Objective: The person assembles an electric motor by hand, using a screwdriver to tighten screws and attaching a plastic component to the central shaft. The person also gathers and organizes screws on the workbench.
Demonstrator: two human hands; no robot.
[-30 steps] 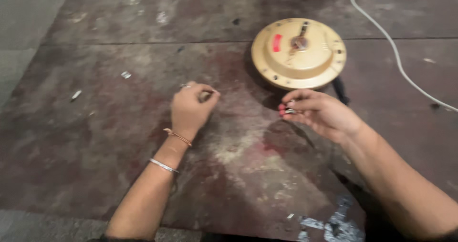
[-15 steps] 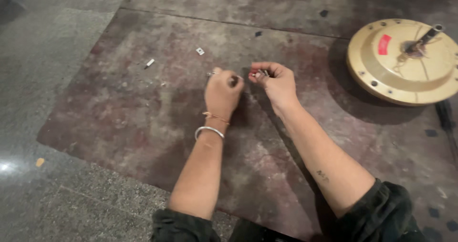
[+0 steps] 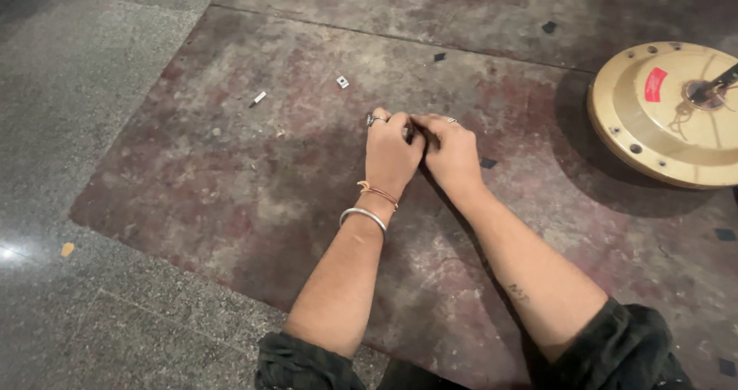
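My left hand (image 3: pixel 390 156) rests knuckles-up on a worn reddish-brown mat (image 3: pixel 254 190), fingers curled in; it wears a ring, a thread band and a silver bangle. My right hand (image 3: pixel 455 153) lies right beside it, with its fingertips pressed against the left hand's fingertips. Its fingers are pinched on a small part, which is almost wholly hidden where the two hands meet. A cream round motor housing (image 3: pixel 676 121) with a red sticker and a central shaft lies on the mat, well to the right of both hands.
A small white square piece (image 3: pixel 342 82) and a short white stub (image 3: pixel 259 98) lie on the mat beyond my left hand. Dark chips (image 3: pixel 440 56) are scattered further back. Polished grey stone floor (image 3: pixel 92 129) borders the mat on the left and front.
The view has swung left, so the round housing now sits at the right edge. My right hand has come across with its small part and now touches my left hand.
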